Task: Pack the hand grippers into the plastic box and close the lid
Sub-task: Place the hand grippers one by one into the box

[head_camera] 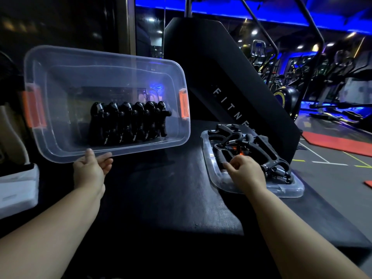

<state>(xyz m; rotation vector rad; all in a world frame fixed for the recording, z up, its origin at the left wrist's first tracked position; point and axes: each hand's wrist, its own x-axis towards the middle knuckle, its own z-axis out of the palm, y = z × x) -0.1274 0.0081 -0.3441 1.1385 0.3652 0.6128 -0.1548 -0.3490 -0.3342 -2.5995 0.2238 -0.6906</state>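
Note:
My left hand (90, 168) grips the near rim of a clear plastic box (60, 55) with orange latches and holds it tilted up, its open side facing me. Several black hand grippers (128, 123) stand in a row inside it. To the right, the clear lid (285, 190) lies flat on the black padded surface, with several loose black hand grippers (267, 150) piled on it. My right hand (245, 170) is over the lid's near side, its fingers curled round the foam handle end of one loose hand gripper.
A black slanted machine panel (231, 77) with white lettering rises just behind the lid. A white object (18, 190) sits at the left edge. The padded surface (171, 198) ends to the right of the lid, with gym floor (332, 158) and machines beyond.

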